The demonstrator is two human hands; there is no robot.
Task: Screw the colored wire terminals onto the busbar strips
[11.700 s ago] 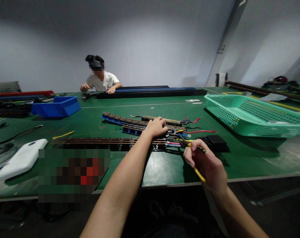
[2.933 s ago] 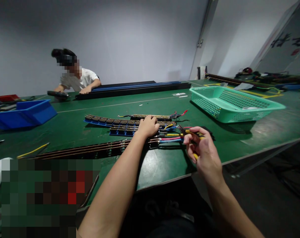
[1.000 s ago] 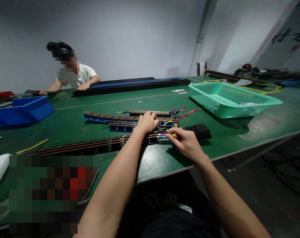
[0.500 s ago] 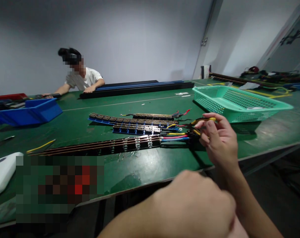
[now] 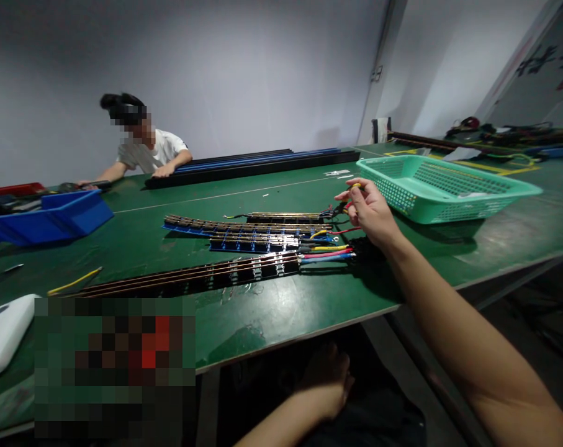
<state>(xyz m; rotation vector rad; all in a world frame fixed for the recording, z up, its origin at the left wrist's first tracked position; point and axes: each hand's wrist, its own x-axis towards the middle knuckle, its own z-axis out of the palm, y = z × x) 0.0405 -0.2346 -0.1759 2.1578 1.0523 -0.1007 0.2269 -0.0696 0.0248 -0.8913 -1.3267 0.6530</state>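
My right hand (image 5: pixel 370 208) is closed on a small tool with yellow handles (image 5: pixel 354 186), near the wire ends of the strips and left of the green basket. Below the table edge, in shadow, my left hand (image 5: pixel 330 380) is curled; whether it holds anything is hidden. On the table lie a long black strip with copper rods (image 5: pixel 216 273) and shorter blue strips with rods (image 5: pixel 253 241). Behind them sits a short black strip (image 5: pixel 285 217). Yellow, red and blue wires (image 5: pixel 328 253) come out of their right ends.
A green basket (image 5: pixel 416 211) stands at the right, a blue bin (image 5: pixel 71 218) at the left. Long black and blue profiles (image 5: pixel 262 164) lie at the back beside a person in white (image 5: pixel 157 152). A white object (image 5: pixel 6 332) and a yellow wire (image 5: pixel 75 281) are front left.
My right hand has moved up and left, away from the long strip's wire ends, with the yellow-handled tool. My left hand has dropped lower, below the table edge.
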